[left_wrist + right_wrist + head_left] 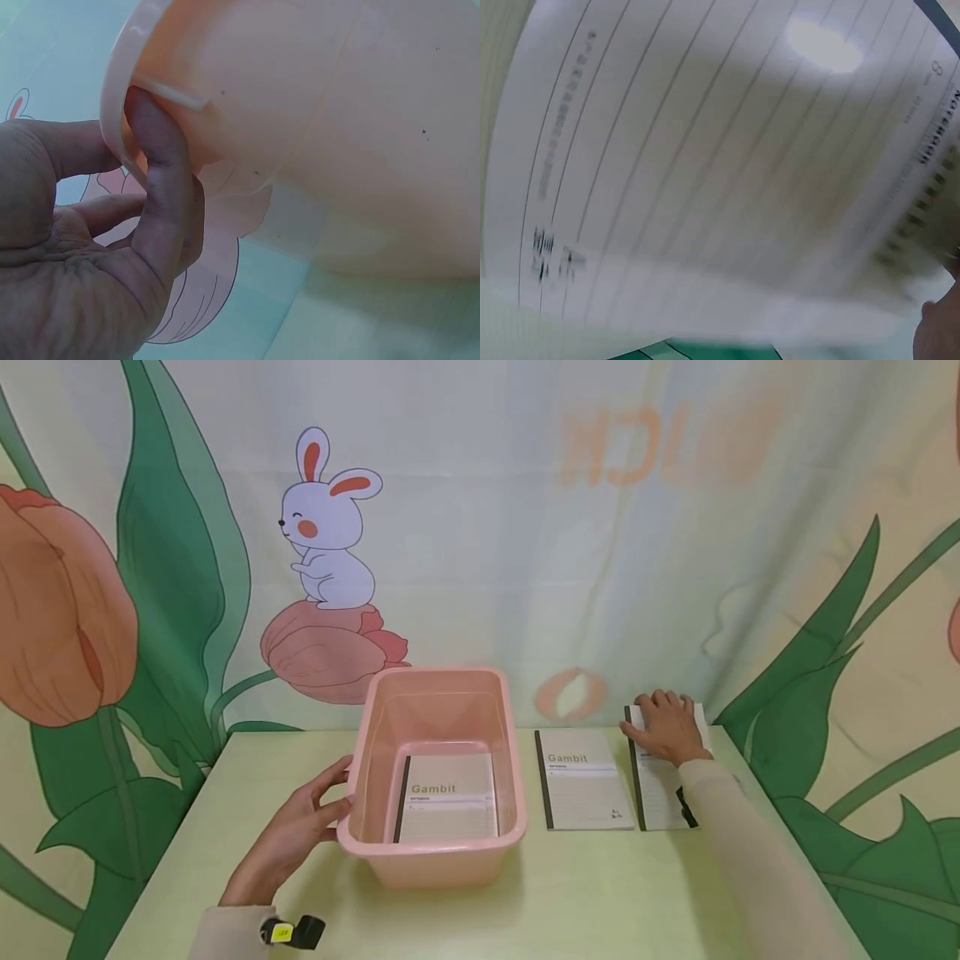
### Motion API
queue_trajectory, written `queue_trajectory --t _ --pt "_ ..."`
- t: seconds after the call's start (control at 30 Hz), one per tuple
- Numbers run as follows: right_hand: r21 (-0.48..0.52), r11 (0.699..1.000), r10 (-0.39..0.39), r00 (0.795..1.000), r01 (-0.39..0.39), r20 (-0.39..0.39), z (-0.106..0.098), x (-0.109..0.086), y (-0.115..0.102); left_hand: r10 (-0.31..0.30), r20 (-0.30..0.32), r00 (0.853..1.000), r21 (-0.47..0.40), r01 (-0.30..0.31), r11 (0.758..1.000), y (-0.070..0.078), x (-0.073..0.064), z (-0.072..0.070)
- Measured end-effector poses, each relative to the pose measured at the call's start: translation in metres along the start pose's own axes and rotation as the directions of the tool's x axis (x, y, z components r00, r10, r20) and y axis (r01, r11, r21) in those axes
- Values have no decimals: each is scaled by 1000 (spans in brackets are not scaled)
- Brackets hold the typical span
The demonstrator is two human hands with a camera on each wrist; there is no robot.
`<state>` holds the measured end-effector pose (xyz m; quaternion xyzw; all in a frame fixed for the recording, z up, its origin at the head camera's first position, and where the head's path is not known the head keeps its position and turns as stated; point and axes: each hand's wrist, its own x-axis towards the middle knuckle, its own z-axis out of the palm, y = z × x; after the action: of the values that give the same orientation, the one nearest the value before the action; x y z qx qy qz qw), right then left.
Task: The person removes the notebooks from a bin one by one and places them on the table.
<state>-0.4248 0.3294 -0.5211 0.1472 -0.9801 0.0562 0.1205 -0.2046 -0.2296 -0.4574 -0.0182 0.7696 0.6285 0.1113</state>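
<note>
My left hand (300,822) grips the left rim of a pink plastic basin (442,864). In the left wrist view the thumb and fingers (161,150) close round the rim from both sides. Inside the basin lies a notebook (450,814) marked Gambit, with a dark spine. My right hand (667,727) holds the upper part of another notebook (656,797), its thumb at the spine side and its fingers over the top edge, which looks raised. The right wrist view shows that notebook's lined cover (705,150) close up, partly blurred; most of the hand is outside that view.
Between the basin and the right hand, a third notebook (585,797) lies flat on the pale green table (600,893). Behind the table hangs a curtain (480,527) printed with a rabbit and tulips. A black wrist camera (300,932) sits at the left sleeve.
</note>
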Motion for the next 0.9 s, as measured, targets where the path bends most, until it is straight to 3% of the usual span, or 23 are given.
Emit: queue_trajectory --t 0.3,0.53,0.7,0.9 --pt "11 1000 10 1000 -10 2 -5 -7 -1 5 1 1000 4 -5 1000 -1 0 0" --pt "20 998 -57 996 58 -69 -31 -9 -10 8 5 1000 2 -8 1000 1 -1 0" --pt "-10 991 -133 978 133 -159 -53 -11 -20 36 25 999 -14 -35 999 -1 -2 -1" --pt "-33 979 -202 943 200 -265 -82 -14 -38 33 26 999 -15 -32 999 -3 -2 -1"
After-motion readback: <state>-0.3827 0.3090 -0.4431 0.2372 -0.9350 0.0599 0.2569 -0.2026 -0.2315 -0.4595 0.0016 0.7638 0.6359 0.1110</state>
